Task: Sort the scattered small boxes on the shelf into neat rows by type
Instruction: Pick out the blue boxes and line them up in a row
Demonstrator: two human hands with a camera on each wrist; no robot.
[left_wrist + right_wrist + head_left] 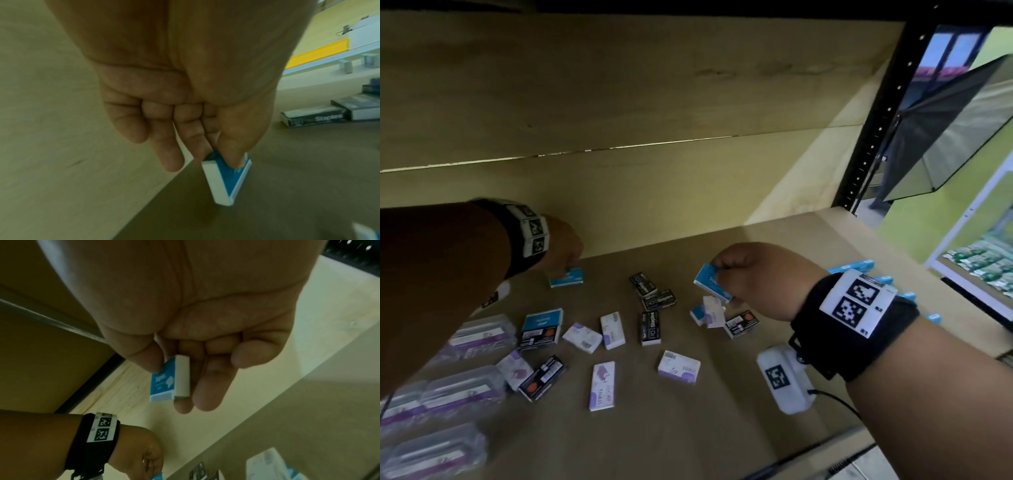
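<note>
Small staple boxes lie scattered on the brown shelf (722, 428): black ones (650, 327), white-and-purple ones (602, 386) and blue ones (541, 320). My left hand (561, 251) is at the back left of the shelf, pinching a blue box (567, 277) (228, 177) between thumb and fingers; the box rests on the shelf by the back wall. My right hand (743, 277) holds another blue box (710, 282) (171, 382) in the air above the shelf's middle right, thumb on one face and fingers behind.
Clear cases with purple labels (462, 390) are stacked at the front left. More blue boxes (852, 265) show behind my right wrist. A black shelf upright (873, 137) stands at the right. The wooden back wall (619, 192) closes the rear.
</note>
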